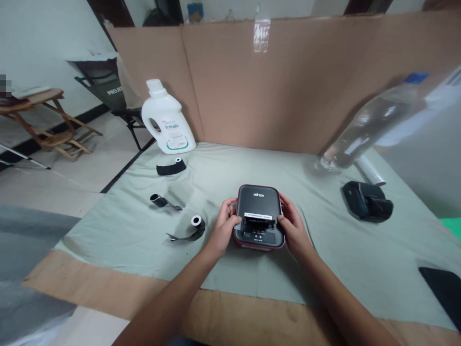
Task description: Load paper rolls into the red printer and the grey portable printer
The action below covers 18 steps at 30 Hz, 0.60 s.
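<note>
Through the head camera I had the left hand (224, 227) and the right hand (294, 226) on either side of a black printer-like device (260, 204) with a red edge, near the front of the counter (90, 279). The fingers of both hands were clamped on its sides, with each thumb lying over the top edge beside a dark slot (257, 224); whether its base touched the pale green cloth (126, 240), I could not tell. To the left I saw three partly unwound black rolls, the nearest roll (196, 228) close to the left forearm. Behind them a white jug (167, 122) stood before the cardboard panel (230, 86). On the right, a clear bottle (370, 120) with a blue cap appeared slanted, a pale tube (371, 170) lay just beside it, and nearer me sat a dark, blocky object (365, 202), well apart from the right hand
</note>
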Each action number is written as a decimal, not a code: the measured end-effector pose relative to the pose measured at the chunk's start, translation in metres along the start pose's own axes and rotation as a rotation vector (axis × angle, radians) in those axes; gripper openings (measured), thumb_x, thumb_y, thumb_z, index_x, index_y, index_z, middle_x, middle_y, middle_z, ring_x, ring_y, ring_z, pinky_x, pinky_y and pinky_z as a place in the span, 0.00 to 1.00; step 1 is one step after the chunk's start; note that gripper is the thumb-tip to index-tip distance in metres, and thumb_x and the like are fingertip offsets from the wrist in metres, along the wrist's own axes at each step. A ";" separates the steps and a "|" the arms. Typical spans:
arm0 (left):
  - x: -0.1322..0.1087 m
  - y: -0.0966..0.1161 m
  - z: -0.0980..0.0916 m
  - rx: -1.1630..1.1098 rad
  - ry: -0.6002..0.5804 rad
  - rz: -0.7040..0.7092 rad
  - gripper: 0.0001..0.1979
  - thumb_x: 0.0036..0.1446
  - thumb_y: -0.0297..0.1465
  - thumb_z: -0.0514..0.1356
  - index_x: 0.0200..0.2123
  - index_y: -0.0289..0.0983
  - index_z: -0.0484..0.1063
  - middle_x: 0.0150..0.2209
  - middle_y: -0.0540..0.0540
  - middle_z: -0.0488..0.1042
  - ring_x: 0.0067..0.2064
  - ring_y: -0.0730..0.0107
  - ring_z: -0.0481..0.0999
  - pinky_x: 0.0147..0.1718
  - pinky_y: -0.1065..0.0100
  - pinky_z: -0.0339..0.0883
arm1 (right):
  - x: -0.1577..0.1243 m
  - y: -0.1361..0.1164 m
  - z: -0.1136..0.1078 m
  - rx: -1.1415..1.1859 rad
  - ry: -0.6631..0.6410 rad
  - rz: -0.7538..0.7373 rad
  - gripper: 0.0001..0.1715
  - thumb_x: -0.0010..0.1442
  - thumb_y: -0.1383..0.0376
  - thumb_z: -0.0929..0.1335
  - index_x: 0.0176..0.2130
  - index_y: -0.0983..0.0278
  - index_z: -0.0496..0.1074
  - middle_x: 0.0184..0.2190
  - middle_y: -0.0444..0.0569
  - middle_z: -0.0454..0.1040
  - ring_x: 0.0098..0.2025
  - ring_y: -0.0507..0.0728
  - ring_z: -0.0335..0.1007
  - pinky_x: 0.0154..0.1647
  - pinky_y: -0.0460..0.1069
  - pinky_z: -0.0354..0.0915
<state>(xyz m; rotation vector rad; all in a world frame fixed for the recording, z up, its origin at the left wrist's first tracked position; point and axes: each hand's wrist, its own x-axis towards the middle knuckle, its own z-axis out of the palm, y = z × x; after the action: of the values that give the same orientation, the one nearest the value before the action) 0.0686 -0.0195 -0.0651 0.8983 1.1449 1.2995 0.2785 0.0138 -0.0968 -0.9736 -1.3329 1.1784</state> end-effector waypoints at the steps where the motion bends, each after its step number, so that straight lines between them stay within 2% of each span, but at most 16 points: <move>1: 0.000 0.000 0.000 0.003 -0.002 0.001 0.23 0.52 0.29 0.58 0.53 0.41 0.67 0.40 0.48 0.70 0.43 0.64 0.70 0.45 0.65 0.63 | 0.000 0.000 0.000 0.008 0.002 0.005 0.32 0.64 0.56 0.70 0.65 0.49 0.65 0.68 0.46 0.64 0.70 0.65 0.58 0.72 0.65 0.53; 7: -0.001 -0.001 -0.001 0.046 0.003 0.020 0.22 0.55 0.32 0.59 0.54 0.41 0.67 0.40 0.48 0.70 0.43 0.63 0.70 0.43 0.65 0.63 | -0.003 0.006 0.002 0.060 0.072 0.054 0.32 0.62 0.51 0.70 0.63 0.52 0.67 0.67 0.48 0.65 0.70 0.66 0.57 0.71 0.64 0.54; 14: 0.001 -0.004 -0.006 -0.003 -0.018 0.008 0.22 0.55 0.31 0.61 0.54 0.42 0.68 0.38 0.49 0.70 0.41 0.65 0.71 0.42 0.66 0.64 | -0.003 0.010 0.006 0.202 0.049 0.086 0.33 0.60 0.49 0.71 0.62 0.50 0.67 0.68 0.45 0.63 0.72 0.65 0.52 0.73 0.63 0.50; 18: 0.004 -0.005 -0.009 -0.067 -0.044 -0.025 0.19 0.59 0.35 0.61 0.53 0.42 0.68 0.36 0.50 0.70 0.39 0.67 0.71 0.40 0.67 0.63 | -0.002 0.009 0.009 0.249 0.049 0.109 0.35 0.58 0.48 0.72 0.62 0.51 0.68 0.67 0.46 0.65 0.71 0.67 0.55 0.72 0.64 0.51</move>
<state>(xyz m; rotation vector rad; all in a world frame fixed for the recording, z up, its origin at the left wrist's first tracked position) 0.0603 -0.0168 -0.0723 0.8566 1.0688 1.2845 0.2694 0.0129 -0.1060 -0.8961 -1.0757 1.3587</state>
